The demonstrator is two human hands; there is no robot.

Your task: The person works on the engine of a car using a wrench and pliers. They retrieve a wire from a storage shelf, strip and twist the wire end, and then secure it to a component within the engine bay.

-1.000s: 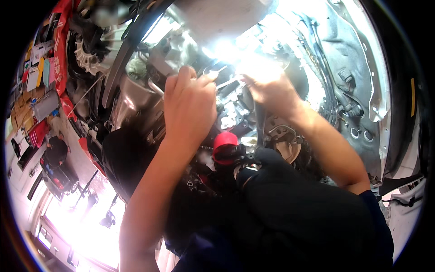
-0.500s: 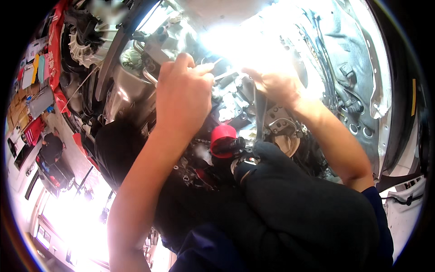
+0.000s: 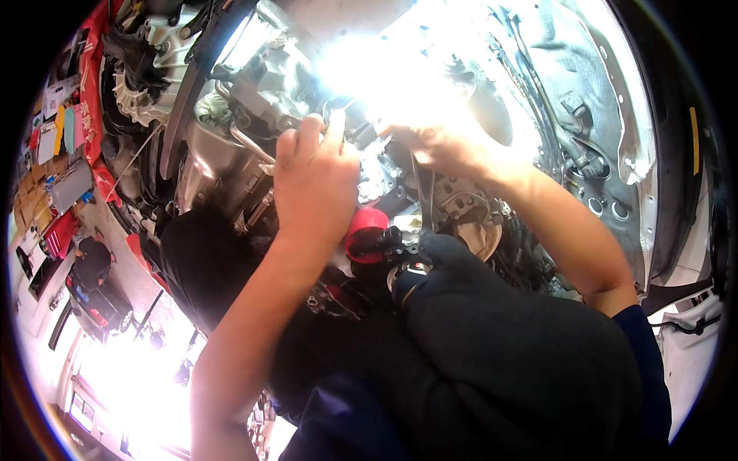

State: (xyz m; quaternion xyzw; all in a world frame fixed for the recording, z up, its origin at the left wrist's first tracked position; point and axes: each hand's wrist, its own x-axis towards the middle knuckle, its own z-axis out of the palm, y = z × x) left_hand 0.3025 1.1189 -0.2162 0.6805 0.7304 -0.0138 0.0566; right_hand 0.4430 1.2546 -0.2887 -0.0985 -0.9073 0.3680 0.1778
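Note:
Both my hands work close together inside an open engine bay, under a very bright glare. My left hand has its back toward me and its fingers bent inward over the metal parts. Facing it, my right hand is closed, its fingertips partly washed out by the light. Whatever sits between the fingertips is too bright and small to name. Below the hands is a red round cup-shaped part with a black fitting against it. A long grey metal bar stands upright beneath my right hand.
My dark-trousered leg rests among the engine parts. A silvery housing and a bent metal pipe lie to the left. On the right runs the body panel with cables. Another person is far left near a dark vehicle.
My right hand has shifted left, closer to my left hand. My left hand has lowered slightly. The whole view has moved a little.

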